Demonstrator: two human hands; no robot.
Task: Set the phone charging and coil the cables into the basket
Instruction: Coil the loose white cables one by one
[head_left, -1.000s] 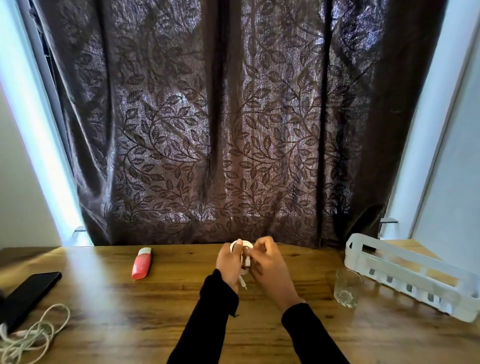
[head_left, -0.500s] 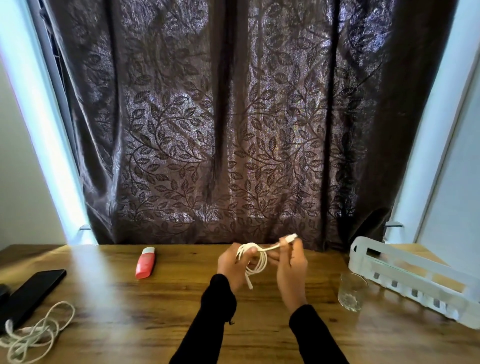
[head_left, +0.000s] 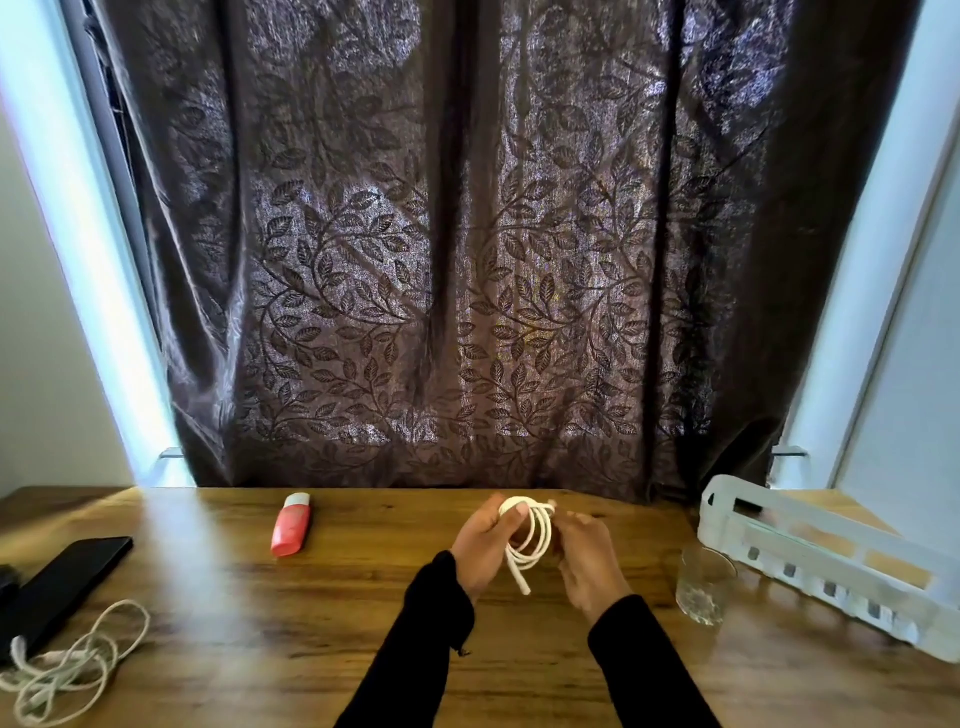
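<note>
wooden table (head_left: 291, 613) in front of a dark leaf-print curtain (head_left: 441, 260), with the white basket (head_left: 810, 566) as the landmark at the table's right end. step in hand looks like coiling: left hand (head_left: 480, 543) is gripping a white cable (head_left: 530, 538) bunched into a few loose loops, thumb pressing on top of the bundle; right hand (head_left: 584, 553) is sitting against the loops' far side with fingers curled, apparently pinching a strand, though blur is hiding the contact. cable is thin, white, limp, one short end dangling below the coil. coil is hovering above the table, left of the basket, with a clear glass (head_left: 701, 587) in between. next move is probably tucking the loose end in, then carrying the coil over the glass into the basket without loops springing open. far left of the basket, a black phone (head_left: 67, 577) is lying flat, with a second cable (head_left: 72, 665) tangled just beside it, not yet coiled. a red object (head_left: 292, 527) is lying further left of the hands.
</note>
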